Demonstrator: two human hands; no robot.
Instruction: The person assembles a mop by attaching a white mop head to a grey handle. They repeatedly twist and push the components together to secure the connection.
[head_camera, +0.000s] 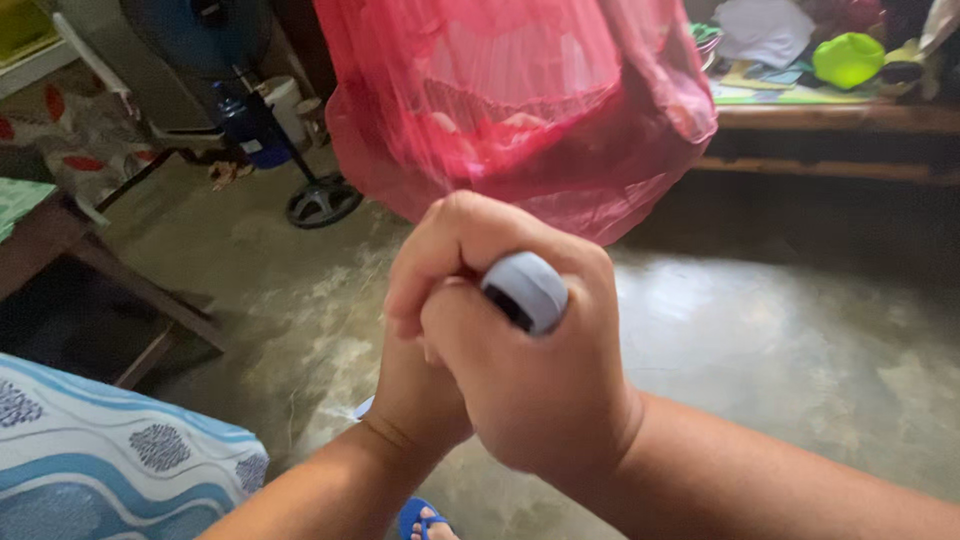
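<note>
Both my hands are clasped together in the middle of the view around a small light-blue rounded object (527, 288) with a dark slot on its end. My right hand (535, 385) wraps its body from the right. My left hand (440, 260) closes over it from the left and top, fingers curled over the right hand. Only the rounded end of the object shows; everything else is hidden inside my fists. Just beyond my hands hangs a red mesh net bag (520, 100) with something pale inside it.
A grey concrete floor (780, 340) lies below. A fan stand with a round base (322, 200) stands at the back left. A wooden bench (840, 120) with a green bowl and papers is at the back right. Blue patterned cloth (90, 460) lies at the lower left.
</note>
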